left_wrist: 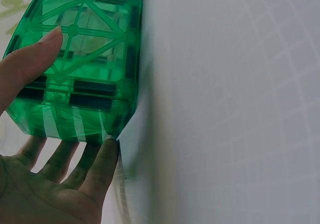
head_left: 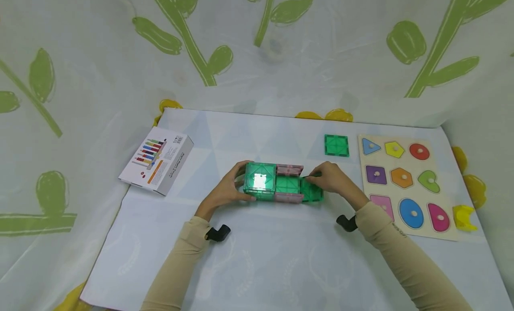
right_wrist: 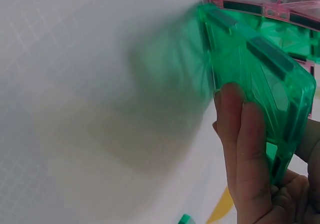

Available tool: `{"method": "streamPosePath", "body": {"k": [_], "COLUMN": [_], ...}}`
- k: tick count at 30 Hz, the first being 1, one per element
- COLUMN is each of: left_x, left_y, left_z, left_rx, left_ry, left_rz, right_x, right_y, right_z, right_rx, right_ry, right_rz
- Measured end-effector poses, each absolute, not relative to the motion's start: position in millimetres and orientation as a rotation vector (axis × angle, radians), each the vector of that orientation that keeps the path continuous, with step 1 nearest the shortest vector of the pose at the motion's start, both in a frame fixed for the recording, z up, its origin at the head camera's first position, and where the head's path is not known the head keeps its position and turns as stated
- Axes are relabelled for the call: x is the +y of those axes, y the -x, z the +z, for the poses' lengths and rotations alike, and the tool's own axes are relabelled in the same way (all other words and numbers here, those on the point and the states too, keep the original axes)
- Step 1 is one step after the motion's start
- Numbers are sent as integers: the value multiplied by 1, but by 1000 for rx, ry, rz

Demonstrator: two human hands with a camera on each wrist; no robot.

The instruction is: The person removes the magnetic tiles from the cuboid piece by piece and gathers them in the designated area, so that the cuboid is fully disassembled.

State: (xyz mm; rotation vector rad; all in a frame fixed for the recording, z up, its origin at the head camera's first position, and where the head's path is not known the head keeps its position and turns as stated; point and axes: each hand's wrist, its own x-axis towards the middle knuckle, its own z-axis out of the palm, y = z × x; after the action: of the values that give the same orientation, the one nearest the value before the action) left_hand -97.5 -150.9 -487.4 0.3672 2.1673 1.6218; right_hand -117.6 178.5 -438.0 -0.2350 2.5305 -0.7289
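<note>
A translucent green block of tiles (head_left: 265, 170) (left_wrist: 95, 49) forms the left end of a structure on the table. My left hand (head_left: 225, 189) (left_wrist: 55, 189) grips that end, thumb on one face and fingers spread against another. To its right lies a green section (head_left: 288, 184) between two pink tiles (head_left: 289, 170), (head_left: 289, 198). At the right end my right hand (head_left: 333, 178) (right_wrist: 255, 169) pinches a green square tile (head_left: 312, 193) (right_wrist: 267, 84) between thumb and fingers. In the right wrist view this tile stands tilted, one corner by a pink tile (right_wrist: 295, 2).
Another green square (head_left: 336, 145) lies behind my right hand. A wooden shape puzzle board (head_left: 385, 191) is on the right, with a yellow piece (head_left: 464, 218) at its edge. A white printed box (head_left: 156, 160) lies at the left.
</note>
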Motion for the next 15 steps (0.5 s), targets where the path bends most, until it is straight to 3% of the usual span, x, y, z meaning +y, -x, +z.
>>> {"method": "streamPosePath", "body": {"k": [15], "left_x": [-152], "left_y": [96], "left_z": [-486], "left_rx": [2156], "left_ry": [-340], "left_rz": [1611], "right_x": [212], "right_y": [105], "right_z": [-431], "right_rx": [2405], "right_ry": [151], "right_rz": [-804]}}
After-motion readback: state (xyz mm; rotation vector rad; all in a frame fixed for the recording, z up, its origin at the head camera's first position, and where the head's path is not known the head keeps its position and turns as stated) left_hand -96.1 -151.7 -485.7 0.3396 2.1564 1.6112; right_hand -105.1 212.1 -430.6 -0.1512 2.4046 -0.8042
